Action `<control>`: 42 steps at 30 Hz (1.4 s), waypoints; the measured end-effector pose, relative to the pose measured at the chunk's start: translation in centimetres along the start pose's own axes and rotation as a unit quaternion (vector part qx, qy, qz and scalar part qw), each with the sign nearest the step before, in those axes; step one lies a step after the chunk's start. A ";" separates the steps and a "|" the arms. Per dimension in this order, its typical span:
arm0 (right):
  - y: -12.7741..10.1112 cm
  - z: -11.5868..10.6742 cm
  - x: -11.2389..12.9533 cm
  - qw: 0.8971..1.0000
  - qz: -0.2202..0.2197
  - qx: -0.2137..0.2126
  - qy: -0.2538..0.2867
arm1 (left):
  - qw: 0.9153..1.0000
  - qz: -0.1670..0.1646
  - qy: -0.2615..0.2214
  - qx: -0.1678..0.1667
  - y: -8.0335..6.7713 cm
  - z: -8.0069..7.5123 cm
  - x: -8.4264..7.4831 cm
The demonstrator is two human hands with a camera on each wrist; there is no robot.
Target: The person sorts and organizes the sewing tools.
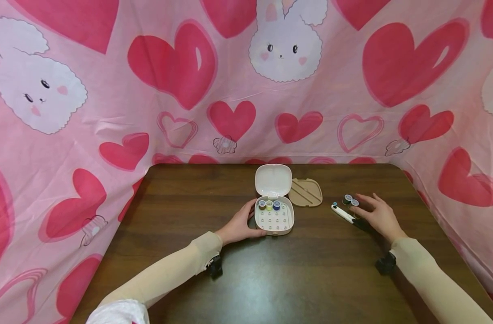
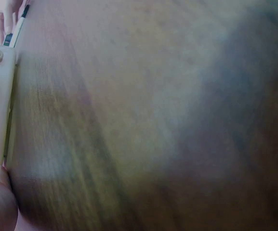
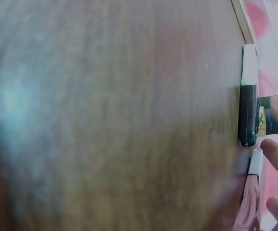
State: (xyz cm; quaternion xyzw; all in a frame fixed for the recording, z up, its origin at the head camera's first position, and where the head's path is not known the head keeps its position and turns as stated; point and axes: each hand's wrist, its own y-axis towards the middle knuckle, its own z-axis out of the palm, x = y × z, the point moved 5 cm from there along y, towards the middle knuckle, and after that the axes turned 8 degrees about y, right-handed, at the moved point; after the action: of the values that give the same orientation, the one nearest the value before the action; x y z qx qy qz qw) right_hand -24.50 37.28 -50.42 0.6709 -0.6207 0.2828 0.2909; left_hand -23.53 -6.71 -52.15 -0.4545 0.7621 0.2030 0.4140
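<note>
My left hand point(image 1: 240, 225) grips the left side of a white sewing box point(image 1: 292, 220), thumb at its front edge and fingers along the far side. Inside the open box, a brown thread spool point(image 1: 262, 205), a yellow thread spool point(image 1: 269, 205) and a blue thread spool point(image 1: 276, 205) stand in the back row of pegs. Over on the right, my right hand point(image 1: 379, 218) reaches around a thread spool point(image 1: 354, 202), index finger and thumb apart at its sides. A dark green spool point(image 1: 347, 199) stands beside it. In the right wrist view a fingertip point(image 3: 276, 102) overlaps the dark spools.
A slim white-and-black tool point(image 1: 342, 213) lies just left of my right hand, a small blue piece point(image 1: 334, 204) at its tip. The beige divided tray point(image 1: 306, 192) sits right of the raised box lid point(image 1: 273, 180). Pink heart-patterned cloth point(image 1: 230, 90) hangs around the brown table point(image 1: 181, 193).
</note>
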 end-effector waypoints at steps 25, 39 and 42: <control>0.3 0.2 -0.3 0.999 0.026 -0.023 0.039 | 1.000 0.004 -0.004 0.001 0.1 0.0 0.2; 0.1 0.0 -0.6 0.998 0.050 -0.016 0.043 | 1.000 -0.001 0.002 0.002 0.0 0.0 0.2; 0.1 -0.1 -0.7 0.998 0.051 -0.017 0.041 | 1.000 -0.002 0.003 0.001 0.0 0.0 0.3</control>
State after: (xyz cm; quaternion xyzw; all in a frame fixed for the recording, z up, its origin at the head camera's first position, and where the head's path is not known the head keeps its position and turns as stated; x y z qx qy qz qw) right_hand -24.63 37.78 -50.84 0.6212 -0.6465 0.3139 0.3125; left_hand -23.62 -6.80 -52.37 -0.4559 0.7630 0.2000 0.4123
